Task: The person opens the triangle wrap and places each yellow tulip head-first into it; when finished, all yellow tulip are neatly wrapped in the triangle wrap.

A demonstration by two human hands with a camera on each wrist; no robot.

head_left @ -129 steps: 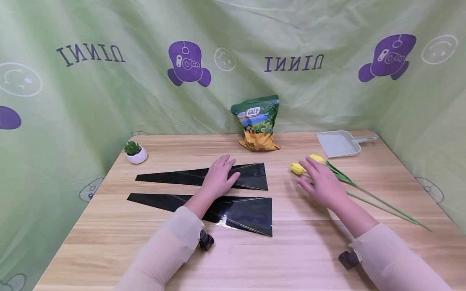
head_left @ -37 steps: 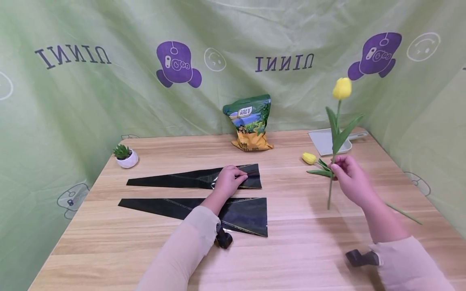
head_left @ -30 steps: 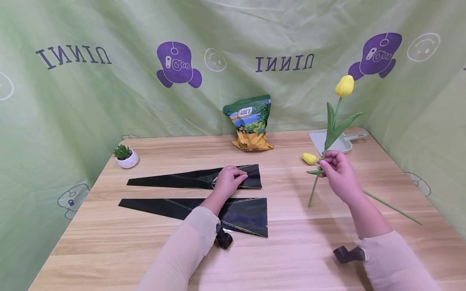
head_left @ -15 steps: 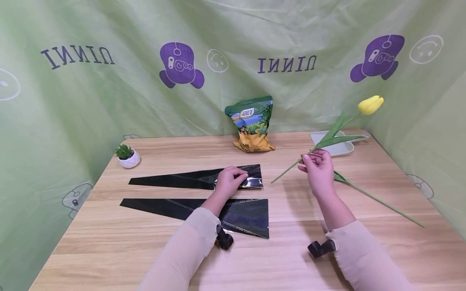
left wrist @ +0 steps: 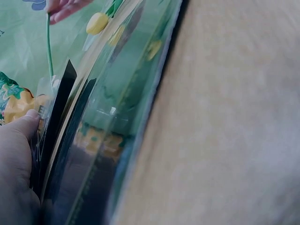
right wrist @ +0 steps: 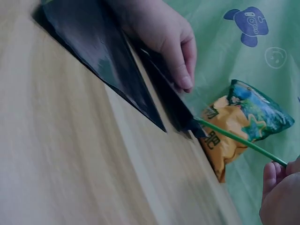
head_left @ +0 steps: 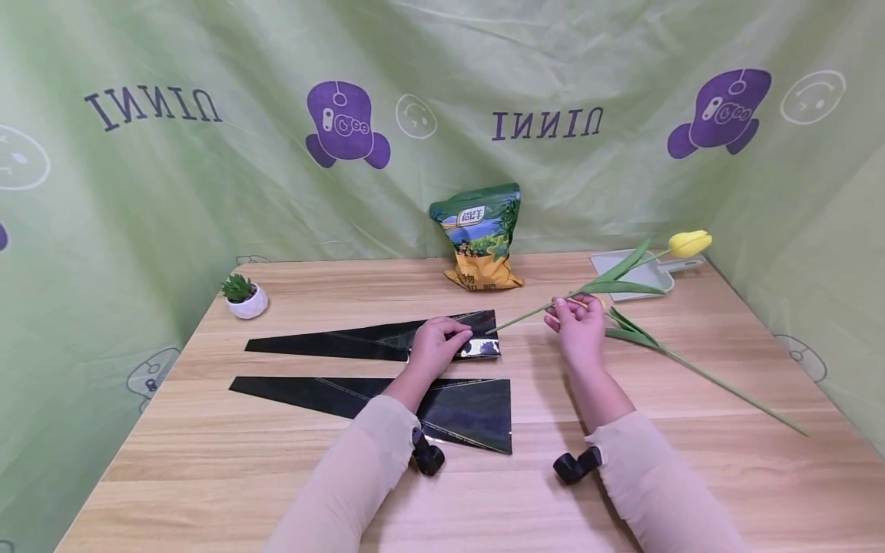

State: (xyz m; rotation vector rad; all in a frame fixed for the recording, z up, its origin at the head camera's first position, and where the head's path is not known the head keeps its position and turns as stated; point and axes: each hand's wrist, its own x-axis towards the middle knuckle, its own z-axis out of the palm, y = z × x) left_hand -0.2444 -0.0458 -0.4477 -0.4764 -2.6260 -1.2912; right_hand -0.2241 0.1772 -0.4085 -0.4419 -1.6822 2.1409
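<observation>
Two tapered black flower sleeves lie flat on the table. My left hand (head_left: 432, 349) pinches the upper layer of the far sleeve (head_left: 346, 341) near its wide end, and that mouth gapes a little in the left wrist view. A yellow tulip (head_left: 690, 243) is held by its green stem in my right hand (head_left: 581, 330), between thumb and fingers. The bloom points to the back right; the stem's lower end (right wrist: 202, 122) is at the sleeve's mouth. A second tulip (head_left: 632, 336) lies on the table, its bloom mostly hidden behind my right hand.
The near black sleeve (head_left: 470, 411) lies under my left forearm. At the back stand a green and yellow printed bag (head_left: 484, 238) and, to its right, a grey dustpan (head_left: 650, 290). A small potted succulent (head_left: 246, 299) sits at the left edge, before a green curtain (head_left: 442, 46).
My right hand has lifted one tulip off the table, tilted it toward level and brought its stem leftward to the far sleeve. My left hand has gone from resting on that sleeve to pinching it.
</observation>
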